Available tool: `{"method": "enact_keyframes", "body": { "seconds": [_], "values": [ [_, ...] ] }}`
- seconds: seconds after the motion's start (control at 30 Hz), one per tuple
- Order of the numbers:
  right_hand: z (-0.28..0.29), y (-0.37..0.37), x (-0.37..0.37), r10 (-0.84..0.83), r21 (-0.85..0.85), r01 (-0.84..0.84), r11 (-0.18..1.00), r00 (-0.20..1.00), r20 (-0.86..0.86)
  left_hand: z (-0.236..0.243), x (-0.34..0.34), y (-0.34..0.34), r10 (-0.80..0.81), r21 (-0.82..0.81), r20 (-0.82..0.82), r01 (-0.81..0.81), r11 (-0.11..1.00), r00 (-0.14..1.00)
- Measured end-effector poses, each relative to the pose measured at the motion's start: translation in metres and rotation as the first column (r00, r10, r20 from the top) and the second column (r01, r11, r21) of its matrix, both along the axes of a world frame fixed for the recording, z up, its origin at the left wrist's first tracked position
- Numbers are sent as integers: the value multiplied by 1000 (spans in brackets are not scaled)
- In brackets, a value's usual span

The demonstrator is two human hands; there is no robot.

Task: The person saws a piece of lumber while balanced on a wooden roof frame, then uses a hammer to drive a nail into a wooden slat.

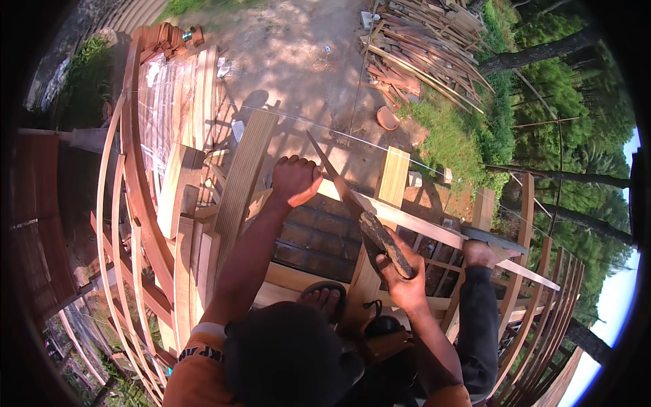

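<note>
My left hand (297,180) is closed on a pale wooden board (420,224), at its upper left end. The board runs diagonally down to the right across the timber frame. My right hand (400,271) grips the dark, worn wooden handle of a handsaw (336,173), whose blade points up-left beside my left hand, crossing the board. A foot in a sandal (322,302) is below between my arms. Another foot (481,252), below a dark trouser leg, rests by the board at the right. A dark rounded shape hides part of the lower middle.
Upright planks (237,176) and long curved-looking rails (135,203) surround me. A thin string (319,125) crosses ahead. Timber stacks lie on the ground below, at upper left and upper right (420,47). Dark metal bars (305,230) show under the frame. Trees (563,136) stand at the right.
</note>
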State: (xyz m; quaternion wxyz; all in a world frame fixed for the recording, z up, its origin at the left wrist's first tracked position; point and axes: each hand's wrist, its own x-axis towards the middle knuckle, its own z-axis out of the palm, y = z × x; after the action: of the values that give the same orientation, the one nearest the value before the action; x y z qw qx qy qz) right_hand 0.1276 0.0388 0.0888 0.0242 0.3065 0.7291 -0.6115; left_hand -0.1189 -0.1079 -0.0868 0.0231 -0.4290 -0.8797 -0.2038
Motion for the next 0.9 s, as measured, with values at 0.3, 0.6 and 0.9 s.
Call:
{"method": "enact_keyframes", "body": {
  "seconds": [0.3,0.6,0.9],
  "values": [
    [33,-13,50,-9,-95,2,995,997,-73,7,2,8,21,12,-23,-20,1000,1000],
    [81,-12,85,-90,-173,98,980,994,55,-4,-3,5,18,70,4,-18,997,1000],
    [-31,17,-32,22,61,-17,998,997,-80,5,1,16,21,-31,32,-20,999,999]
  ]
}}
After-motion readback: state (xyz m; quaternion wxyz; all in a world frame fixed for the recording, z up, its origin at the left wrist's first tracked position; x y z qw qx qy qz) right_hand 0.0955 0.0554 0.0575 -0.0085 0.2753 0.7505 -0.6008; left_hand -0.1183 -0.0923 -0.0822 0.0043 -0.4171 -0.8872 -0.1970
